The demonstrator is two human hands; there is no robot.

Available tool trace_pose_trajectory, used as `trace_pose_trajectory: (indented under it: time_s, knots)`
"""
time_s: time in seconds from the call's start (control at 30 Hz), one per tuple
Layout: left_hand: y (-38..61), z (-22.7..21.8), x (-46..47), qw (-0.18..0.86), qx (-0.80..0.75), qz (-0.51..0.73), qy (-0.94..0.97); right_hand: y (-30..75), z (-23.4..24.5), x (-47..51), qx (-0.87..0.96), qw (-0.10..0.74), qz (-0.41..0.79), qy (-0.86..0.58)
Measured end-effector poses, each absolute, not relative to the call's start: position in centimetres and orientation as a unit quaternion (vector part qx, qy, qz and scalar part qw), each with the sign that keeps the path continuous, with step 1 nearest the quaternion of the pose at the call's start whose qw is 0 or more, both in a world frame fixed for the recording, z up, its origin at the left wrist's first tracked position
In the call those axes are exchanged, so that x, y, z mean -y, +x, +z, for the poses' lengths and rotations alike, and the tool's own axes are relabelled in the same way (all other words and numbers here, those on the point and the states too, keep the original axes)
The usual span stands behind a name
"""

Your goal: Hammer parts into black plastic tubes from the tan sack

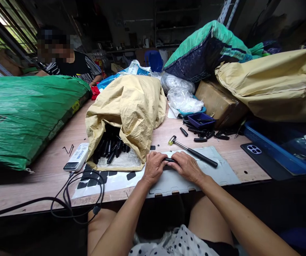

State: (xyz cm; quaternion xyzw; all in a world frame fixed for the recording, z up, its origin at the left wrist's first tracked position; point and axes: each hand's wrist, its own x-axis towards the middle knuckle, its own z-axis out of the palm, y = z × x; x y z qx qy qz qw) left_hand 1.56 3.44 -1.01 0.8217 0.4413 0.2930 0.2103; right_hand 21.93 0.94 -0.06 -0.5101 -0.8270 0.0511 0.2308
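- what's at lower centre of the frame?
- left hand (155, 165) and right hand (187, 165), both gripping a small black piece (170, 160).
- and right of centre?
- a hammer (194, 152), partly on a grey board (170, 183).

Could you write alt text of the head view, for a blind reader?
A person's left hand and right hand hold a black piece over a grey board. A hammer lies beyond the right hand; to the left, black parts show inside a beige sack.

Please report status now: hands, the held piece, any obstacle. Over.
Left hand and right hand both gripping black piece. Piece held over gray board. Hammer close beyond right hand, not between hands.
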Motion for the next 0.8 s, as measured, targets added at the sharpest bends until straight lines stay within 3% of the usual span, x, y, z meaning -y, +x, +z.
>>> trace_pose_trajectory:
  time_s: [0.27,0.8]
  knots:
    - [1.5,-0.8,-3.5,0.231,-0.455,0.253,0.822,21.5,-1.2,-0.6,0.832,0.245,0.058,-0.494]
    - [1.8,0.5,-3.0,0.238,-0.468,0.268,0.808,22.4,-0.4,-0.9,0.787,0.31,0.187,-0.499]
